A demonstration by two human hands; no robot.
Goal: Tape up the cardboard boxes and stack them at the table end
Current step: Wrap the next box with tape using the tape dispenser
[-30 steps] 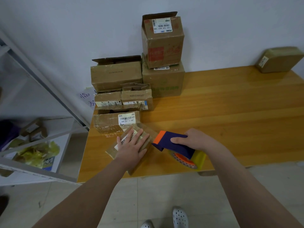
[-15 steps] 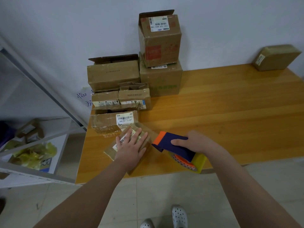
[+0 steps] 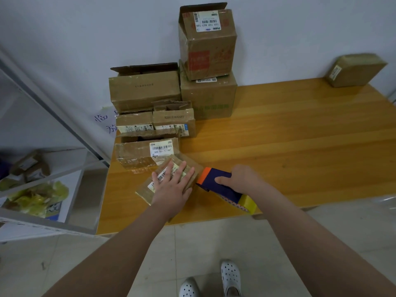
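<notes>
A wooden table (image 3: 300, 146) carries a pile of cardboard boxes (image 3: 171, 99) at its far left end. At the near left edge lies a small flat box (image 3: 150, 190). The left hand (image 3: 171, 189) presses flat and open on its top. The right hand (image 3: 240, 179) is closed around a tape dispenser (image 3: 222, 185), nose touching the box's right side. Taping seems under way; next comes a steady pull across the seam.

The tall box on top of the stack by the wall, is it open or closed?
Open. The tall box has a top flap standing up at its back edge, not folded down or taped. What is inside cannot be seen.
</notes>
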